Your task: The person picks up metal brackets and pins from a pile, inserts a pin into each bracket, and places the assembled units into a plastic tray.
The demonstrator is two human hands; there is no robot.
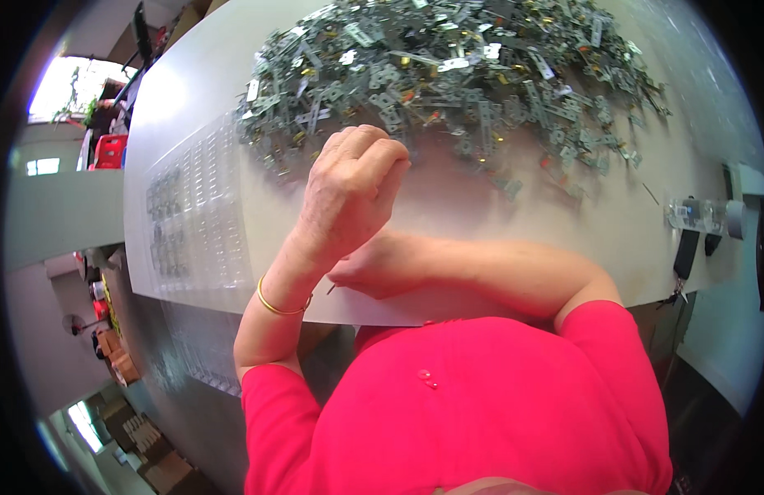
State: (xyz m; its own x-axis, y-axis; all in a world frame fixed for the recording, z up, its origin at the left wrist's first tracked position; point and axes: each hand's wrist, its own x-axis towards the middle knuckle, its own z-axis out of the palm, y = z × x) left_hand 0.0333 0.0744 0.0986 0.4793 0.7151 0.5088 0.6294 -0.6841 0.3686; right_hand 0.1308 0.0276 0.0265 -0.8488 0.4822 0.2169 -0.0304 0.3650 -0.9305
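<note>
A wide heap of small flat grey metal pieces [448, 74], with bits of brass and orange among them, covers the far part of the white table [497, 214]. My left hand [349, 186] is raised at the heap's near edge, its fingers curled together; what they may hold is hidden. Below its wrist, close to the table's front edge, my right hand [373, 268] is closed and partly covered by my left forearm. A thin dark tip [331, 289] pokes out beside its fingers. To the left lies a clear plastic blister tray [221, 198], with grey pieces in its left cells.
A clear bottle [704, 216] lies at the right edge, with a black strap and keys [679, 289] hanging near it. More clear plastic trays [200, 346] are below the table's left front corner. A red crate [110, 152] and cardboard boxes [122, 363] stand farther left.
</note>
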